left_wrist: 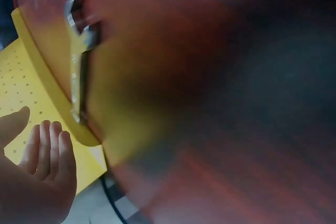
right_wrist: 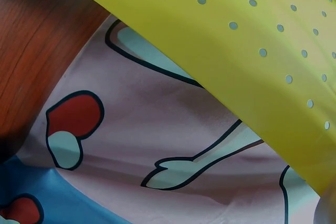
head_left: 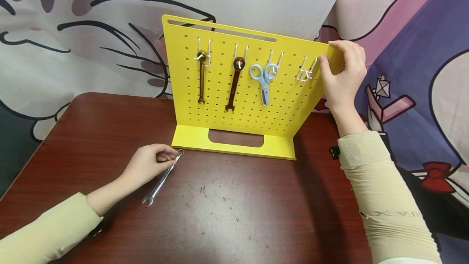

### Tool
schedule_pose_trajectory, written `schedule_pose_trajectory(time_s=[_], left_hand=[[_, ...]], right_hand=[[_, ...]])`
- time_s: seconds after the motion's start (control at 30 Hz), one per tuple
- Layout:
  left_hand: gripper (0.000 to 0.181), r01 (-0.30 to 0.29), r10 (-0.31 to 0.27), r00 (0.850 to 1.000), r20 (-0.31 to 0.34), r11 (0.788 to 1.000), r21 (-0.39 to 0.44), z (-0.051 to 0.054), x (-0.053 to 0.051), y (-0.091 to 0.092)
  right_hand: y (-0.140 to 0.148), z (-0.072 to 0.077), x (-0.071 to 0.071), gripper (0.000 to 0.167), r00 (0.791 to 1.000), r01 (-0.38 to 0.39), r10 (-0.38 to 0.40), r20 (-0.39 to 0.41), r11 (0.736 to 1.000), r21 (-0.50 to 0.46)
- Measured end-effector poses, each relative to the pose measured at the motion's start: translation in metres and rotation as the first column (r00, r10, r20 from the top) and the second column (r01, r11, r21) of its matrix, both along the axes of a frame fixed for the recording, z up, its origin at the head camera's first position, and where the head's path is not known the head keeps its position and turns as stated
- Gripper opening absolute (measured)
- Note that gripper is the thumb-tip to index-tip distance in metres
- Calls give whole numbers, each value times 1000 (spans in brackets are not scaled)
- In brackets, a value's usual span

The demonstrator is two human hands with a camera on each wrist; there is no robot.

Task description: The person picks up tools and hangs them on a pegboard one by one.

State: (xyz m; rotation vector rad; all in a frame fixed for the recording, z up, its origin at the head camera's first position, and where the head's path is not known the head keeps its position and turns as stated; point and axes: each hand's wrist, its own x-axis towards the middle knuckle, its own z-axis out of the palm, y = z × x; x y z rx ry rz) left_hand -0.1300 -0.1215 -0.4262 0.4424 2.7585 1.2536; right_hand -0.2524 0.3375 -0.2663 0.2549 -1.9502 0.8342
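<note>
A silver combination wrench (head_left: 161,182) lies slantwise on the table, its ring end near the yellow pegboard (head_left: 220,117). My left hand (head_left: 148,162) is at that ring end, fingertips close to it. In the left wrist view the left hand (left_wrist: 47,177) has its fingers extended and the thumb apart, and the wrench (left_wrist: 79,72) appears beyond the fingertips. My right hand (head_left: 344,72) grips the pegboard's upper right edge, thumb in front. In the right wrist view the pegboard (right_wrist: 220,66) fills the upper right; most of that hand is out of frame.
On white hooks hang a small dark wrench (head_left: 202,80), a larger dark wrench (head_left: 234,86) and light blue scissors (head_left: 264,82). An unoccupied hook (head_left: 305,72) is at the right. The brown table (head_left: 234,215) meets a cartoon-printed cloth (head_left: 403,72) behind and at the right.
</note>
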Motion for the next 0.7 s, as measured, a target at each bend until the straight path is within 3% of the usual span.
schedule_pose_trajectory(time_s=[0.23,0.7], left_hand=[[20,3,-3,1000,6,999,-45,-10,7,-7],[22,-33,34,999,4,999,-41,-27,14,-13]], right_hand=[[0,-1,-2,31,1000,2,-2,-6,1000,-4],[-1,1,0,31,1000,0,0,-8,1000,3]])
